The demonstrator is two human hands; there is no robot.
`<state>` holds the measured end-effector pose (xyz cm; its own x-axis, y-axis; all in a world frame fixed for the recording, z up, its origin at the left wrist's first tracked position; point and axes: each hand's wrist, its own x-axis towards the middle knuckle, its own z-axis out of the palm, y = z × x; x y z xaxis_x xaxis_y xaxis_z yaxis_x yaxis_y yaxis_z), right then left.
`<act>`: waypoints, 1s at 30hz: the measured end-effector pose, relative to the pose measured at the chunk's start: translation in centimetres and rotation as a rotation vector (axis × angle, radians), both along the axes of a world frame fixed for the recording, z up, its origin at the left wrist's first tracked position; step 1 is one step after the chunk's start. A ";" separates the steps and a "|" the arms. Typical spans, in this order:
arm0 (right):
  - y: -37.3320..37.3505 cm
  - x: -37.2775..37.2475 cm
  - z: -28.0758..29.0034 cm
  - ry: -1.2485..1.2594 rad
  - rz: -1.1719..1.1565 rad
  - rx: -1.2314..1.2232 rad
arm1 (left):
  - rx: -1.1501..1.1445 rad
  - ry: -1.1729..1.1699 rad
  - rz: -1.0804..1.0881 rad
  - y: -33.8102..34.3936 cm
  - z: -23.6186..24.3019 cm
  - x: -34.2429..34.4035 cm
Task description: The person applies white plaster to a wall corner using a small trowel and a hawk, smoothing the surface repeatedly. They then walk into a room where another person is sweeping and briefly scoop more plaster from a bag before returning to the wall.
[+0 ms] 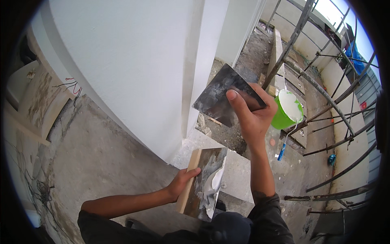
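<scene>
My right hand (258,122) is raised in front of the wall's corner, with the thumb pressed on a dark, square flat scraper blade (219,93) smeared with grey-white residue. Lower down, my left hand (180,184) grips a plasterer's hawk board (199,185) by its pale wooden edge. White putty (213,183) lies along the board's right side. The scraper is apart from both the board and the white wall (126,61). The fingers behind the blade are partly hidden.
A green bucket (280,117) with white stuff on its rim stands to the right, near a blue-handled tool (281,152). Metal scaffolding (325,91) fills the right side. Loose wires (74,86) poke out at the left, above the concrete floor (101,150).
</scene>
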<state>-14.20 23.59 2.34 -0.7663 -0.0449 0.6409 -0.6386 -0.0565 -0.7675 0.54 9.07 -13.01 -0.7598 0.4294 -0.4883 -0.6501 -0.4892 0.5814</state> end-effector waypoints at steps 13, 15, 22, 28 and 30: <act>-3.2 -1.9 2.1 0.014 0.003 0.234 | -0.056 0.008 -0.001 0.1 -1.5 -0.3; -3.6 -2.5 1.6 0.037 -0.004 0.190 | -0.073 0.004 -0.012 0.0 -1.5 -0.2; -3.7 -2.0 2.3 -0.037 -0.001 0.211 | -0.095 0.002 -0.017 -0.3 -2.0 -0.2; -3.9 -1.9 1.9 0.016 -0.063 0.258 | -0.098 0.003 -0.028 -0.1 -2.2 -0.4; -4.1 -1.8 1.9 0.057 -0.094 0.297 | -0.104 0.004 -0.025 -0.2 -2.6 -0.3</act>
